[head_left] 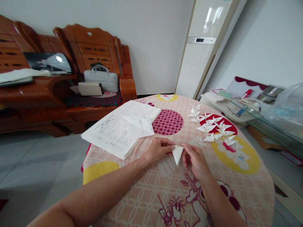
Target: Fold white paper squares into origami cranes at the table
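Folded white paper (177, 155) sits between the hands above the table (142, 197), tip toward the wearer; left hand (159, 149) pinches its left corner, right hand (197, 159) has fingertips at the right corner, can't tell if gripping. Risk: uneven pull could tear it or skew creases; a wide rightward swing could scatter the paper cranes (207, 127)

Passage runs over the pink patterned cloth-covered tabletop (187, 130) between the thick stack of printed white paper (107, 132) at left, whose loose white top sheet (145, 126) juts into the gap, and the small white folded-paper cranes (206, 127) barring the right.
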A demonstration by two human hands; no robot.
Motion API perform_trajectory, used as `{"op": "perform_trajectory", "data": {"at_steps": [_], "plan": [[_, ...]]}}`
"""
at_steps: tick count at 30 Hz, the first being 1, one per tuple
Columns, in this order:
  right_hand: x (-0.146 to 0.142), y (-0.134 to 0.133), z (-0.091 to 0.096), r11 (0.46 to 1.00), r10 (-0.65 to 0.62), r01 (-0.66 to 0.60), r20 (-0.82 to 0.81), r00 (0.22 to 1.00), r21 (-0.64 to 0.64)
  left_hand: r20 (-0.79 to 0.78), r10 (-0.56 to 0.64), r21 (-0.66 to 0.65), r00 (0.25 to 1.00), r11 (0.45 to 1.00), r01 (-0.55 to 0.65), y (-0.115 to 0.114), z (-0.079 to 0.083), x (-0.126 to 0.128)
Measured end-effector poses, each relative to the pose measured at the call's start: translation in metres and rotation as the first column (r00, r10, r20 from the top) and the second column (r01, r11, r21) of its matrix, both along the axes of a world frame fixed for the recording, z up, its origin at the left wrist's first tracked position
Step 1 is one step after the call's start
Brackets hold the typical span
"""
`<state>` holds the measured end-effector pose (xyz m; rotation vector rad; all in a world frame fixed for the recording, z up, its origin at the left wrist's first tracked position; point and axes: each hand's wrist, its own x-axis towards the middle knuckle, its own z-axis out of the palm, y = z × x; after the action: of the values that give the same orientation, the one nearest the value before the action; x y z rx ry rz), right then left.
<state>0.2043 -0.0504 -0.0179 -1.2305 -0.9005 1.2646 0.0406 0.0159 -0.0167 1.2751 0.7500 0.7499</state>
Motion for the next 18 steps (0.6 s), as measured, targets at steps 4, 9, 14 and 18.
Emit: {"op": "perform_trajectory", "data": {"at_steps": [4, 9, 14, 18], "plan": [[0.0, -0.001, 0.0, 0.999, 0.036, -0.037, 0.081, 0.996, 0.013, -0.057, 0.098, 0.041, 0.994, 0.995, -0.095, -0.002, 0.002, 0.001], [0.002, 0.0, -0.004, 0.999, 0.02, -0.025, 0.148, 0.989, 0.033, -0.087, 0.089, 0.045, 0.992, 0.995, -0.085, -0.005, 0.008, 0.001], [0.001, 0.001, -0.005, 0.998, -0.027, 0.013, 0.214, 0.976, 0.063, -0.088, 0.036, -0.023, 0.995, 0.999, -0.038, -0.009, 0.01, 0.002], [-0.005, 0.0, 0.001, 0.994, -0.065, 0.036, 0.3, 0.952, 0.102, -0.075, 0.133, 0.077, 0.988, 0.989, -0.127, -0.008, 0.004, 0.003]]}}
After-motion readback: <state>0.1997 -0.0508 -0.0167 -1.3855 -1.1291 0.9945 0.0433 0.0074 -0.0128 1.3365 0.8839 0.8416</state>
